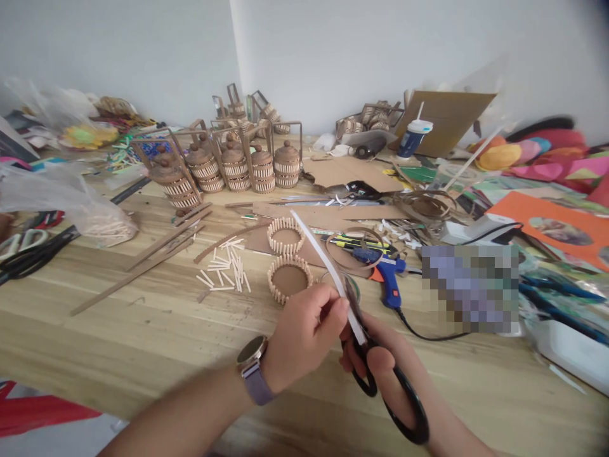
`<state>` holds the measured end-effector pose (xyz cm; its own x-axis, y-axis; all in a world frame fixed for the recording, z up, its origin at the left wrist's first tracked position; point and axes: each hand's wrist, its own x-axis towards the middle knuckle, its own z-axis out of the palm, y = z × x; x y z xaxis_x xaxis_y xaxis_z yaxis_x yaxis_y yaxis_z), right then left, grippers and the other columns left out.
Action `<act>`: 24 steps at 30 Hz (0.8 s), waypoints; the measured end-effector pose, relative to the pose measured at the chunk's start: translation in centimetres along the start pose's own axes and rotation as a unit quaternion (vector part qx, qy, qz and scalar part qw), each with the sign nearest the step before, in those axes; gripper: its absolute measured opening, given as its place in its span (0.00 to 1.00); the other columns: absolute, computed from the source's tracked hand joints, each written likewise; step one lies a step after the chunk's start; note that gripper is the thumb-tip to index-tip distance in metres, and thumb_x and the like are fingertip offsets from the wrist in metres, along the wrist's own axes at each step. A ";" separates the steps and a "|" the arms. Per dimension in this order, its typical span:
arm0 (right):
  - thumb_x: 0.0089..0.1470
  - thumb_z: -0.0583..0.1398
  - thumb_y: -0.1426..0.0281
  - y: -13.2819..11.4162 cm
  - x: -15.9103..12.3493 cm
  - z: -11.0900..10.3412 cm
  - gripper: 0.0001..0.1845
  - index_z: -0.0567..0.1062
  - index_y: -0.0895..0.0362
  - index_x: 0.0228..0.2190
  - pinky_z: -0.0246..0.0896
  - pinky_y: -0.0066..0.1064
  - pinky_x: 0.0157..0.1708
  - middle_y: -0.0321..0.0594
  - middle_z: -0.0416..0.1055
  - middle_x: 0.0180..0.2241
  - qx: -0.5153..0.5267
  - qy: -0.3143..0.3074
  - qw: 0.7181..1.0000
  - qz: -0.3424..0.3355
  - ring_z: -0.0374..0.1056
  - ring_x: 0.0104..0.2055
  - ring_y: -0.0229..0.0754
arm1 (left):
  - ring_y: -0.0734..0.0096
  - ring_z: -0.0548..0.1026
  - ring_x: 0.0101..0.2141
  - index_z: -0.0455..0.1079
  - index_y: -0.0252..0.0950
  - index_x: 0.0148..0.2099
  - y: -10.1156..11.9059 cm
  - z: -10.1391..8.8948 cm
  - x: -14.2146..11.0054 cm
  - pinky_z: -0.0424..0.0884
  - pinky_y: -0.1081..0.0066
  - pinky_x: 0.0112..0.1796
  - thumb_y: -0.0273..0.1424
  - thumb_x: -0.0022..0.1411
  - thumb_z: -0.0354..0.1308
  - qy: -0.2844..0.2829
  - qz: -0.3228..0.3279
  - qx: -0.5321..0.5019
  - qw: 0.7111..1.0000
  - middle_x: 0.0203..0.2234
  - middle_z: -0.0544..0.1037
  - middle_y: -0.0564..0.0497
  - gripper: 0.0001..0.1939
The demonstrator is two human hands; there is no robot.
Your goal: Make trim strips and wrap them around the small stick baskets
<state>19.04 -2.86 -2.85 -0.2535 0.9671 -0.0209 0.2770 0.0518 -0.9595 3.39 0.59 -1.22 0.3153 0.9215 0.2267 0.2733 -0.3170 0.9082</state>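
My left hand (309, 330), with a watch on its wrist, pinches a narrow white strip (323, 254) that slants up and away over the table. In my right hand (394, 368) is a pair of black-handled scissors (413, 419), thumb and fingers through the loops. The blades lie along the strip's near end and are partly hidden by it and my left hand. Just beyond my hands stand two small rings of wooden sticks, a nearer ring (290, 279) with a brown cardboard base and a farther ring (285, 235). Loose short sticks (228, 266) lie left of them.
A blue glue gun (391, 279) with its cord lies right of my hands. Several finished stick baskets (235, 166) with handles stand further back. Brown cardboard strips (157, 254) lie left. A lidded cup (413, 139) stands at the back; coloured paper and scraps crowd the right side.
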 end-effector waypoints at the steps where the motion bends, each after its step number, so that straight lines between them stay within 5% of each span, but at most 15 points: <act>1: 0.43 0.44 0.29 -0.1 0.0 0.0 0.42 0.67 0.55 0.29 0.58 0.28 0.18 0.31 0.59 0.16 -0.001 0.001 1.000 -0.002 0.62 0.20 0.39 | 0.74 0.66 0.25 0.60 0.37 0.28 0.0 0.0 0.0 0.59 0.73 0.28 0.34 0.68 0.47 -0.001 -0.003 -0.003 1.000 0.21 0.69 0.56 0.15; 17: 0.44 0.50 0.31 0.9 -0.2 0.6 0.38 0.67 0.55 0.29 0.53 0.26 0.17 0.26 0.52 0.14 0.060 0.004 0.998 0.029 0.53 0.16 0.34 | 0.75 0.63 0.23 0.59 0.37 0.27 -0.2 0.0 0.1 0.57 0.74 0.25 0.37 0.68 0.48 0.001 -0.015 -0.037 0.999 0.19 0.65 0.57 0.16; 24: 0.43 0.48 0.30 1.1 -0.4 1.0 0.40 0.67 0.55 0.29 0.51 0.27 0.18 0.27 0.54 0.14 0.005 -0.007 0.999 0.041 0.55 0.17 0.35 | 0.75 0.60 0.23 0.56 0.38 0.27 -0.8 -0.4 0.6 0.58 0.74 0.26 0.38 0.68 0.46 0.052 -0.052 -0.071 0.995 0.20 0.59 0.58 0.17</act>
<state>18.58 -3.47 -4.21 -0.2437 0.9643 -0.1034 0.2883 -0.0298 -0.9571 2.99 1.50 -1.68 0.1945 0.9682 0.1571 0.1662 -0.1904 0.9675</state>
